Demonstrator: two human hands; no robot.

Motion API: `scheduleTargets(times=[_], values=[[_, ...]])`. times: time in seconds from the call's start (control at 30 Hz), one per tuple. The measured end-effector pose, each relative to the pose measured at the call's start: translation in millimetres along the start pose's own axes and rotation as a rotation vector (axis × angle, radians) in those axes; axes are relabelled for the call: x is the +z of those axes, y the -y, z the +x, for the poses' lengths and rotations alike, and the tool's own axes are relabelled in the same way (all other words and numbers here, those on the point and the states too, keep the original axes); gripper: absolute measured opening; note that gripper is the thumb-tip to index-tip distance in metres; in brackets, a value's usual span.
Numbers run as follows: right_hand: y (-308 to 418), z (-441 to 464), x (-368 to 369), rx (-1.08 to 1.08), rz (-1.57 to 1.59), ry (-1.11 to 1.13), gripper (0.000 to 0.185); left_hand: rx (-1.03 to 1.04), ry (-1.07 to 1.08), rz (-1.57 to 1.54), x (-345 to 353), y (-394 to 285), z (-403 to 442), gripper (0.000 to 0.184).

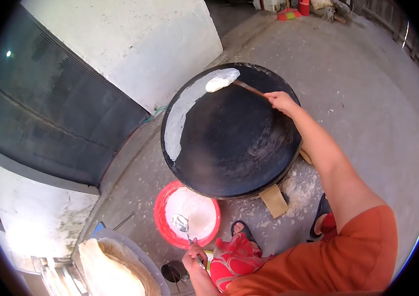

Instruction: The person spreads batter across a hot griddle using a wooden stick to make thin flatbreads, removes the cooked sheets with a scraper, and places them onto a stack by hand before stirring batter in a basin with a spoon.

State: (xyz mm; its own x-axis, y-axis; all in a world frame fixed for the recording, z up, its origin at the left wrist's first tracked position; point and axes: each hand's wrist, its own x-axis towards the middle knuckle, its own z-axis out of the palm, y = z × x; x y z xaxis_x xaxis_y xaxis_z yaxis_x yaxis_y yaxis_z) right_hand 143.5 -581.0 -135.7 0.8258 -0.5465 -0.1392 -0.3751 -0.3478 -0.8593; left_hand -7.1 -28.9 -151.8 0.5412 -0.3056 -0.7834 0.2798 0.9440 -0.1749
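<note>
Head view: red basin separates left hand from griddle, flatbreads nearby.

Big black griddle, white batter smeared round its left side, gunky spreader at one end, ladle over red tub.

Looks like a household yard doubling as a kitchen: concrete ground, whitewashed wall, round griddle, stacked flatbreads.

Free room over the griddle, spreader in the way beyond
</note>
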Motion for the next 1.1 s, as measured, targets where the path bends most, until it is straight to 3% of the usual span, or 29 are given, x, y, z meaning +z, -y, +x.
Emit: scheduleTargets(times=[0.07, 0.13, 0.2, 0.27, 0.33, 0.4, 0.47, 0.53, 0.67, 0.7, 0.87, 0.93, 1.03, 1.1], values=[[-19, 13, 9, 0.031, 0.158, -0.042, 0.028, 0.030, -0.017, 0.058, 11, 1, -8, 0.027], [0, 4, 31, -0.109, -0.039, -0.016, 0.029, 0.034, -0.072, 0.134, 23, 2, -13, 0.025], [25, -15, 44, 0.044, -0.029, 0.094, 0.028, 0.045, -0.065, 0.142, 35, 4, -19, 0.024], [12, -15, 38, -0.126, -0.188, 0.095, 0.027, 0.095, -0.060, 0.171, 48, 9, -27, 0.024], [40, -54, 5, -0.003, -0.332, -0.031, 0.028, 0.100, -0.023, 0.128, 56, 15, -39, 0.024], [11, -44, 2, 0.112, -0.231, -0.267, 0.028, 0.117, 0.017, 0.133, 61, 26, -51, 0.026], [-9, -33, 24, -0.012, -0.086, -0.150, 0.027, 0.128, 0.028, 0.136, 66, 34, -56, 0.027], [10, -39, 54, -0.105, -0.153, 0.026, 0.026, 0.178, 0.021, 0.114, 74, 50, -60, 0.016], [47, -53, 42, -0.070, -0.227, 0.072, 0.026, 0.149, 0.047, 0.139, 76, 53, -55, 0.014], [61, -64, 35, 0.006, -0.260, -0.028, 0.026, 0.177, 0.034, 0.143, 75, 52, -51, 0.013], [39, -50, 85, -0.137, -0.311, 0.097, 0.027, 0.245, 0.031, 0.186, 68, 57, -39, 0.014], [56, -69, 58, -0.167, -0.349, 0.180, 0.027, 0.295, -0.011, 0.221, 63, 54, -33, 0.015], [49, -91, 26, 0.007, -0.405, -0.086, 0.028, 0.270, 0.000, 0.209, 54, 47, -27, 0.031], [21, -78, 35, 0.054, -0.216, -0.161, 0.028, 0.271, -0.004, 0.205, 52, 46, -26, 0.031]])
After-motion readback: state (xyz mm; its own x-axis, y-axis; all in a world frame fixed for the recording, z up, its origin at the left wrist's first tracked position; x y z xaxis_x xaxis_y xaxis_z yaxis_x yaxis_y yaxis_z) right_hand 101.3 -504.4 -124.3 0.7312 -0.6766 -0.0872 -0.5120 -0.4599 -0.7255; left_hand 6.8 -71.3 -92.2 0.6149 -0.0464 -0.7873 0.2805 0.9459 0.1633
